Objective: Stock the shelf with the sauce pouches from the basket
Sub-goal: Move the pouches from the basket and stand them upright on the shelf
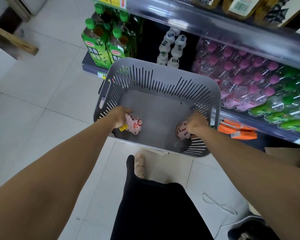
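pouches: two pink sauce pouches, left pouch (134, 126) with a yellow cap and right pouch (182, 131), both low inside the basket
basket: grey slotted basket (156, 80) on the pale tiled floor (42, 94), beside the shelf (215, 26)
shelf: green-capped tea bottles (102, 42), small white bottles (171, 49), purple-capped packs (241, 73)
left hand (119, 116): arm reaches down, fingers curled round the left pouch
right hand (197, 122): arm reaches down, fingers curled round the right pouch

A shop aisle: shelves (215, 26) stocked with bottled drinks (100, 42) and yellow price tags (111, 0).
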### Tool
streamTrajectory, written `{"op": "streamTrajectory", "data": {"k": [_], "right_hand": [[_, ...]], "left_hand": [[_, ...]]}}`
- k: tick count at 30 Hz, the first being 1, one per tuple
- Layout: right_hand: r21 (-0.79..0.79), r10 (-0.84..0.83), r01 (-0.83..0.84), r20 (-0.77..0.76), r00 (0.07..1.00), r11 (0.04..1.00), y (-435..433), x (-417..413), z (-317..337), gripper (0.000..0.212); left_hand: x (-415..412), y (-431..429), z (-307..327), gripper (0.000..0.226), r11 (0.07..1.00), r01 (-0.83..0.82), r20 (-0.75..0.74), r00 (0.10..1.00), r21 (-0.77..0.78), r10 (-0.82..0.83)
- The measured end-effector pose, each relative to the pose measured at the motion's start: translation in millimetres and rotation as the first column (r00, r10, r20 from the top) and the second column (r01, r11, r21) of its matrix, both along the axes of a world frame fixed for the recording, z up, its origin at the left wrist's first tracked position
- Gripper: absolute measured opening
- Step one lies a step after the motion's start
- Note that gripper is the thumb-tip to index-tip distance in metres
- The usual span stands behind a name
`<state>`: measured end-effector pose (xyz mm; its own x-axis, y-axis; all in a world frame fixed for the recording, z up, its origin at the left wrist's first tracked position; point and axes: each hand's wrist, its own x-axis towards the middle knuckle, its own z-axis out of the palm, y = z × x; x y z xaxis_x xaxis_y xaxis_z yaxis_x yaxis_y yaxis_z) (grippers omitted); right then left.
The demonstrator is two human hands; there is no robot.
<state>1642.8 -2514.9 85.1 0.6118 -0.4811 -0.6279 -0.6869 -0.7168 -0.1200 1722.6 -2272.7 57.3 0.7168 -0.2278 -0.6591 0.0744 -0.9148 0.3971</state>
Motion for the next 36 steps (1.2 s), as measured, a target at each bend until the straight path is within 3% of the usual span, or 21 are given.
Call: {"op": "streamTrajectory", "data": {"k": [7, 11, 15, 18, 19, 21, 24, 27, 33, 36], "right_hand": [[-0.021, 0.058, -0.057, 0.022, 0.998, 0.998, -4, 3, 5, 0.046], [-0.058, 0.083, -0.08, 0.043, 0.996, 0.995, -2, 2, 16, 0.034], [-0.045, 0.12, -0.115, 0.111, 0.987, 0.992, 2, 9, 39, 0.026], [-0.004, 0.143, -0.145, 0.19, 0.971, 0.989, 3, 19, 68, 0.017], [0.01, 0.152, -0.158, 0.22, 0.964, 0.987, 3, 21, 79, 0.018], [0.028, 0.17, -0.185, 0.281, 0.944, 0.982, 2, 25, 106, 0.022], [0.021, 0.2, -0.222, 0.359, 0.912, 0.975, 1, 29, 152, 0.023], [0.002, 0.237, -0.262, 0.424, 0.874, 0.965, -1, 29, 202, 0.02], [-0.091, 0.317, -0.319, 0.531, 0.786, 0.943, -9, 29, 306, 0.025], [-0.189, 0.36, -0.311, 0.594, 0.719, 0.931, -13, 27, 355, 0.011]], "left_hand": [[9, -4, -6, 0.048, 0.988, 0.145, -0.021, 0.989, -0.059, -0.147], [11, -10, 1, 0.034, 0.973, 0.215, 0.038, 0.975, 0.088, -0.219], [6, -15, 26, 0.028, 0.976, 0.21, 0.053, 0.976, 0.062, -0.213], [7, -18, 64, 0.025, 0.995, 0.075, 0.014, 0.997, 0.069, -0.076], [9, -19, 81, 0.028, 0.999, 0.005, 0.013, 1.0, 0.051, -0.006], [8, -17, 114, 0.038, 0.999, 0.026, 0.031, 0.999, 0.03, -0.027], [10, -21, 164, 0.039, 0.998, -0.018, 0.043, 0.999, -0.061, 0.02], [10, -29, 211, 0.041, 0.883, -0.307, -0.15, 0.951, -0.355, 0.271], [3, -35, 316, 0.049, 0.737, -0.304, -0.135, 0.95, -0.603, 0.281], [2, -37, 365, 0.046, 0.699, -0.296, -0.099, 0.946, -0.651, 0.307]]}}
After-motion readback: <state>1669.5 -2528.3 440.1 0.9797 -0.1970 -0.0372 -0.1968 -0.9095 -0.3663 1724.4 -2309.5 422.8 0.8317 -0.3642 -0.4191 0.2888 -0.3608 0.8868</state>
